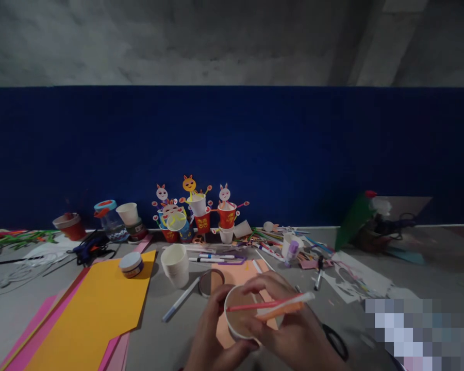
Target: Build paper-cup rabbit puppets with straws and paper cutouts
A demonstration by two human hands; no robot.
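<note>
A paper cup [237,298] with a brownish inside is tipped so its mouth faces me. My left hand [216,330] is closed around the cup's left side. My right hand [280,314] is on the cup's right side, its fingers bent over the rim and around a slim orange stick-like piece [280,310]. A red stick-like piece with a whitish end [266,302] lies across the cup's mouth beside it; whether these are pens or rolled strips I cannot tell. Under the hands lies a peach paper sheet [226,270], partly covered.
Stacked white cups [175,265], a capped marker [181,300] and a tape roll [211,283] lie near my left hand. Yellow card [88,304] with a small jar [131,264] lies left. Rabbit-faced cup figures [203,221] stand behind. Black scissors handles [335,341] show at right.
</note>
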